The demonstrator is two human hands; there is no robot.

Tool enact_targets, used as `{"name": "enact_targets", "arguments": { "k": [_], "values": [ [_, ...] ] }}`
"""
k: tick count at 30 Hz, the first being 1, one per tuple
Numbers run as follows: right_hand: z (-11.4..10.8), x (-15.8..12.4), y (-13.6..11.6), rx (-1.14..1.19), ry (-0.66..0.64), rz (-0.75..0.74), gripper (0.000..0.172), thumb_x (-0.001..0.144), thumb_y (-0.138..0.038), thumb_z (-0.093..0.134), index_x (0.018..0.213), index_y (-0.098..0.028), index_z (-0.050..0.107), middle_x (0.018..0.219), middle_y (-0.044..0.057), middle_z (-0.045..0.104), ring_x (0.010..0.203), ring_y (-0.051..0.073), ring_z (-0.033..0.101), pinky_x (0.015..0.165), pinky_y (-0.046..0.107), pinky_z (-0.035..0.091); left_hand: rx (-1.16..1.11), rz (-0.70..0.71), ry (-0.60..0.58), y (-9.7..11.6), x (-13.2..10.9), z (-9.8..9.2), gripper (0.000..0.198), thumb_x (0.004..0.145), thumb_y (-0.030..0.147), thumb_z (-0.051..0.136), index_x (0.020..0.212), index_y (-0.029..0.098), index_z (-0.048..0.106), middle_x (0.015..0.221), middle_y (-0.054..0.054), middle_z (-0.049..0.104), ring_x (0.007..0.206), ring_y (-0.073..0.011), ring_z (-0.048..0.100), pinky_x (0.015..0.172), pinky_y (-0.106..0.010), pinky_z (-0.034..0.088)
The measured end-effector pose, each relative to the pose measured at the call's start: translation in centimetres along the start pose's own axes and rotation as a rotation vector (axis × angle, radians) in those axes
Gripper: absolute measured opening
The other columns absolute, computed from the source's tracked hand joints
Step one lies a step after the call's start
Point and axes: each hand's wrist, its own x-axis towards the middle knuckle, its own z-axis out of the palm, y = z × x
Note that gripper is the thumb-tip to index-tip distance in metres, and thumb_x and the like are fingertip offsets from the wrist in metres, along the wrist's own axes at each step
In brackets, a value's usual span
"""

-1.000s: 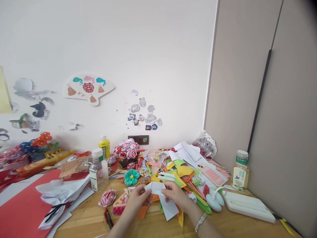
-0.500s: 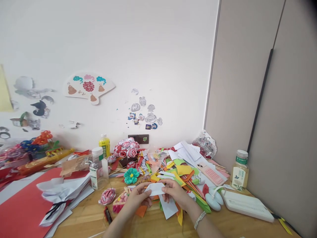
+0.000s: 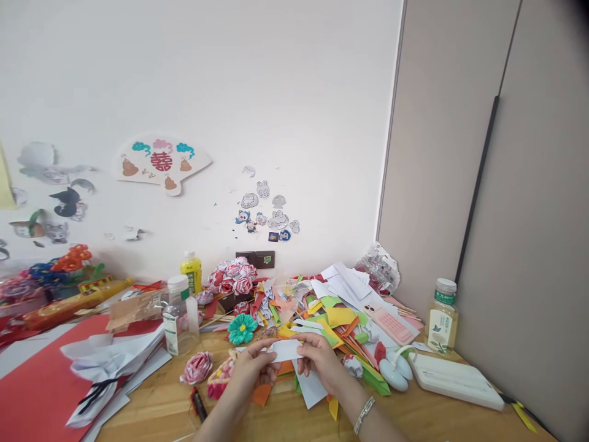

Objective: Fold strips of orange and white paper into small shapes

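Note:
A small folded piece of white paper (image 3: 286, 350) is held up between both hands over the table. My left hand (image 3: 256, 363) pinches its left end, thumb in front and fingers behind. At the right end my right hand (image 3: 315, 354) grips it the same way; a beaded bracelet circles that wrist. Below the right hand lies a white paper sheet (image 3: 311, 385). Beside my left forearm sits a small woven basket (image 3: 218, 385) with pink and yellow bits in it, partly hidden by the hand.
Coloured paper scraps (image 3: 340, 316) pile up behind the hands, with a pink phone (image 3: 391, 323) on them. A teal flower (image 3: 242, 329), a paper rose (image 3: 197, 367) and a clear bottle (image 3: 177, 316) stand left. At right are a white device (image 3: 455, 382) and a drink bottle (image 3: 442, 319).
The paper's lower flap is no longer visible, so it looks narrower and flatter between the hands. The view has shifted slightly to the right. Both hands keep their grip.

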Motion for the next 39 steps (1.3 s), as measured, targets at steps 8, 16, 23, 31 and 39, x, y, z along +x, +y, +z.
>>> {"name": "enact_targets", "arguments": {
  "k": [8,16,23,31,39],
  "values": [
    [0.1,-0.3,-0.2,0.065,-0.02,0.027,0.027,0.066,-0.024,0.057,0.089,-0.01,0.055,0.043,-0.003,0.053,0.037,0.007,0.047,0.038,0.018,0.027,-0.059,0.008,-0.164,0.4,-0.5,-0.1,0.058,0.056,0.033,0.067,0.108,0.012,0.051,0.052,-0.002,0.064,0.039,-0.0091,0.051,0.043,-0.021,0.04],
    [0.1,-0.4,0.0,0.124,-0.04,-0.002,0.026,0.068,-0.026,0.058,0.089,-0.011,0.056,0.044,-0.004,0.052,0.037,0.006,0.045,0.041,0.019,0.03,-0.242,0.042,-0.186,0.2,-0.8,0.3,0.024,0.061,0.027,0.063,0.081,0.014,0.061,0.051,-0.001,0.06,0.043,-0.0095,0.052,0.043,-0.02,0.039],
    [0.1,-0.3,0.3,-0.035,-0.074,-0.007,0.027,0.067,-0.033,0.059,0.085,-0.013,0.058,0.045,-0.003,0.052,0.039,0.008,0.046,0.041,0.02,0.034,-0.107,0.008,-0.087,-0.8,0.1,0.0,0.027,0.06,0.041,0.062,0.067,0.016,0.055,0.042,0.003,0.054,0.037,-0.009,0.049,0.04,-0.02,0.038],
    [0.1,-0.5,0.2,-0.202,-0.088,-0.014,0.037,0.073,-0.049,0.049,0.081,-0.014,0.057,0.048,-0.002,0.051,0.039,0.009,0.047,0.04,0.021,0.038,0.263,0.14,-0.011,-0.3,0.0,0.5,0.035,0.054,0.047,0.062,0.068,0.016,0.056,0.036,0.006,0.049,0.032,-0.0096,0.046,0.036,-0.019,0.034],
    [-0.1,-0.2,0.5,-0.324,-0.097,-0.045,0.036,0.073,-0.048,0.048,0.071,-0.013,0.056,0.045,-0.002,0.05,0.038,0.008,0.044,0.041,0.021,0.037,0.373,0.138,-0.018,-0.7,0.1,0.6,0.039,0.058,0.052,0.055,0.069,0.014,0.058,0.04,0.005,0.05,0.032,-0.0093,0.044,0.034,-0.02,0.033]
  ]
}}
